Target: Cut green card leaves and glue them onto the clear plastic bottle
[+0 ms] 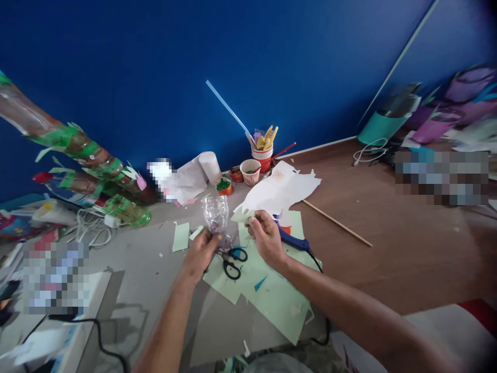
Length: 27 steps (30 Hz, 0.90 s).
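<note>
My left hand (201,252) is closed round the lower end of a clear plastic bottle piece (216,213), held upright. My right hand (265,235) pinches a small pale green paper cutout with a jagged edge (243,214), held just right of the bottle piece. Beneath the hands, black-handled scissors (232,261) lie on pale green paper sheets (272,300). A blue glue gun (294,241) lies just right of my right hand.
White paper (279,191), a paper roll (202,173), small paint cups (250,172) and a red cup of tools (263,153) stand behind. Painted bottles (85,155) lie left. A wooden stick (337,223) rests on the brown floor. Cables (91,230) lie at left.
</note>
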Each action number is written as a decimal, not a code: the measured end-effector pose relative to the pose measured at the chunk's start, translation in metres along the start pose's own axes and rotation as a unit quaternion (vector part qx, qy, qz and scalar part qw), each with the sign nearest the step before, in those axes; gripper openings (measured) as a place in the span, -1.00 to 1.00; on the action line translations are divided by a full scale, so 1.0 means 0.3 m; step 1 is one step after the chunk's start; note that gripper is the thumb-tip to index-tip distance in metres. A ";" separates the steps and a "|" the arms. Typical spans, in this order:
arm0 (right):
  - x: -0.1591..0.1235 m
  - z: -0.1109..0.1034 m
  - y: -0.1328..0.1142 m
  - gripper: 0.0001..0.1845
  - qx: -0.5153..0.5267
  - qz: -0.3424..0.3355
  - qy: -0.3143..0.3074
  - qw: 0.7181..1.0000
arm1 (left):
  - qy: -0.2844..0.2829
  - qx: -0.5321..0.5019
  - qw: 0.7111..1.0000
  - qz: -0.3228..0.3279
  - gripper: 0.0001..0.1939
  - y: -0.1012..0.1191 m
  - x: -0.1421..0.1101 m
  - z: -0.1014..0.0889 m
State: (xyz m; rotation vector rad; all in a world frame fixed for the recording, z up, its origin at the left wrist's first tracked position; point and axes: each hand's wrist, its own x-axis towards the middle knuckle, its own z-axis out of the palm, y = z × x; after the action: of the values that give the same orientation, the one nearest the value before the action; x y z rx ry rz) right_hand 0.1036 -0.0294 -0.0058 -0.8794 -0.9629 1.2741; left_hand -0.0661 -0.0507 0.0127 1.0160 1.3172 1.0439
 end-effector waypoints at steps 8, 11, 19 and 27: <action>-0.005 -0.013 -0.001 -0.76 -0.152 -0.020 -0.048 0.987 | -0.005 -0.138 0.990 -0.019 -0.75 0.012 -0.011 -0.012; -0.003 -0.015 -0.009 -0.84 -0.280 -0.017 -0.071 0.957 | 0.035 -0.187 0.982 0.017 -0.75 0.000 0.003 -0.049; -0.013 -0.007 0.002 -0.82 -0.469 -0.020 -0.141 0.872 | 0.060 -0.230 0.971 0.030 -0.74 -0.022 0.018 -0.087; -0.036 -0.001 0.039 -0.60 -0.583 -0.037 -0.177 0.792 | 0.038 -0.230 0.972 0.030 -0.71 -0.028 0.002 -0.071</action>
State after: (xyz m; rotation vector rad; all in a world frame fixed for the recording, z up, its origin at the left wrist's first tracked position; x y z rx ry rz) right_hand 0.0993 -0.0389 -0.0178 -1.5186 -2.1566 0.6646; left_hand -0.0875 -0.0525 0.0041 0.6711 1.0377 1.3673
